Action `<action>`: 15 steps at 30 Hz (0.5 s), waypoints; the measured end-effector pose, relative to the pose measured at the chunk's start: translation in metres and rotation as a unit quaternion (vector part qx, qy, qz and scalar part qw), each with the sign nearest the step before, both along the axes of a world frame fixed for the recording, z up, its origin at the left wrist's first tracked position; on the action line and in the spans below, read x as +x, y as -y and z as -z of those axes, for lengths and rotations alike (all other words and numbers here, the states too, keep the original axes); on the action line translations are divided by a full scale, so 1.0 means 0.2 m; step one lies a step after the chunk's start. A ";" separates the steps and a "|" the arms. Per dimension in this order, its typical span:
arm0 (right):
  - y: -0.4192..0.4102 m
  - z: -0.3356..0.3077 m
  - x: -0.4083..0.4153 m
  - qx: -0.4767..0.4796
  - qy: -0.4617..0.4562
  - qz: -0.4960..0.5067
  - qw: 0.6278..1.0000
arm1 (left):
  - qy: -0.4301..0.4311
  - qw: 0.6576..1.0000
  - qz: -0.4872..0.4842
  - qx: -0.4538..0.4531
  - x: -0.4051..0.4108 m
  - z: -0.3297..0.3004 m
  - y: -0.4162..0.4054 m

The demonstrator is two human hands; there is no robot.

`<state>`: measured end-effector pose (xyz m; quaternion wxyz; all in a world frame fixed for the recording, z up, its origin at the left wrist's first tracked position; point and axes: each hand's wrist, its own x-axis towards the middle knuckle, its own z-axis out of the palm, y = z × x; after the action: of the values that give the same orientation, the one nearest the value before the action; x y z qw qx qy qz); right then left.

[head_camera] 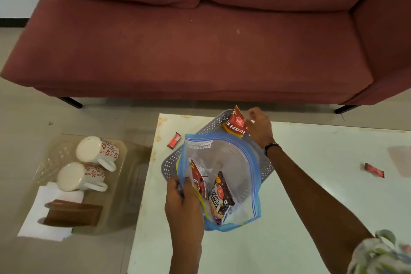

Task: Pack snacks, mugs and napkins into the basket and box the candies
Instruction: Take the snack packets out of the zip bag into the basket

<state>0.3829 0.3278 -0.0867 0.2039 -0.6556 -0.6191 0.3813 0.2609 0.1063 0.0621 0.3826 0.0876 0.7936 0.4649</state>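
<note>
A grey perforated basket [265, 167] sits on the white table [311, 196]. Over it lies a clear zip bag with a blue rim [231, 158], holding a salted peanuts packet [221, 196] and a red snack packet [198, 178]. My left hand [184, 204] grips the bag's near-left rim. My right hand [259, 128] holds a red and yellow bhujia packet [235, 125] over the basket's far end. Two white mugs with red flowers [97, 151] [77, 177] lie on a glass side table, beside white napkins [44, 213] and a brown box [73, 214]. Red candies [174, 140] [374, 169] lie on the table.
A dark red sofa [200, 40] stands behind the table, its black legs on the tiled floor. The low glass side table [131, 176] is left of the white table. A pale pink object [400, 158] sits at the table's right edge.
</note>
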 end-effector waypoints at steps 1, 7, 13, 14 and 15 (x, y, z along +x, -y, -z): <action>0.06 -0.08 0.03 0.014 -0.029 0.022 0.999 | -0.010 1.000 0.003 0.008 0.01 -0.01 0.01; 0.57 -1.00 0.20 0.055 -0.136 0.009 0.989 | -0.056 0.998 0.034 0.017 0.09 -0.14 0.08; 0.89 -1.14 0.04 -0.150 0.109 -0.259 0.948 | -0.115 0.991 0.057 0.020 0.22 -0.30 0.23; 0.90 -1.06 0.00 -0.159 0.184 -0.288 0.926 | -0.116 0.991 0.055 0.024 0.24 -0.33 0.26; 0.91 -0.98 -0.02 -0.161 0.236 -0.309 0.907 | -0.120 0.991 0.051 0.029 0.26 -0.36 0.29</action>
<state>0.3790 0.1454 0.1102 -0.1840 -0.5264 -0.7509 0.3540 0.3127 0.0476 0.1331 0.3057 0.1941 0.8145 0.4532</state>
